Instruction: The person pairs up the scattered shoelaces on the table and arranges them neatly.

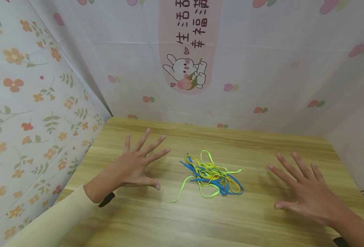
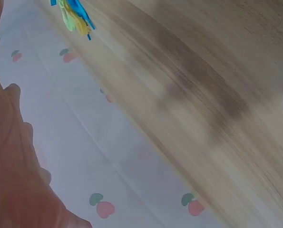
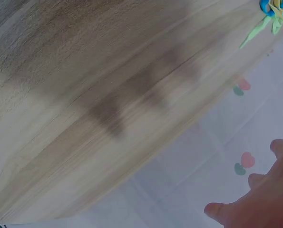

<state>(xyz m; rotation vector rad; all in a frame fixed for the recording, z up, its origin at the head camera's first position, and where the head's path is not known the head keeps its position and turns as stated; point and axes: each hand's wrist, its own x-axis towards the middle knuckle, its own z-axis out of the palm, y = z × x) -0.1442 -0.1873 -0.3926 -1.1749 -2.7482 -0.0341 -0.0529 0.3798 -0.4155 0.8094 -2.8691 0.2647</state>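
Note:
A loose tangle of flat shoelaces (image 1: pixel 214 174) lies on the wooden table between both hands. Blue, yellow and neon green laces cross in it, and one green end trails toward the left hand. To its left, the left hand (image 1: pixel 133 166) is held with fingers spread and nothing in it. The right hand (image 1: pixel 309 195) is spread the same way on the other side, also holding nothing and apart from the laces. Both wrist views catch part of the tangle at a top corner: the laces (image 2: pixel 73 18) in the left one, the laces (image 3: pixel 277 10) in the right one.
The wood-grain table (image 1: pixel 182 223) ends at the back against a white curtain (image 1: pixel 262 75) printed with hearts and a rabbit. A flowered cloth (image 1: pixel 24 123) hangs along the left side. Shadows of the hands fall on the tabletop.

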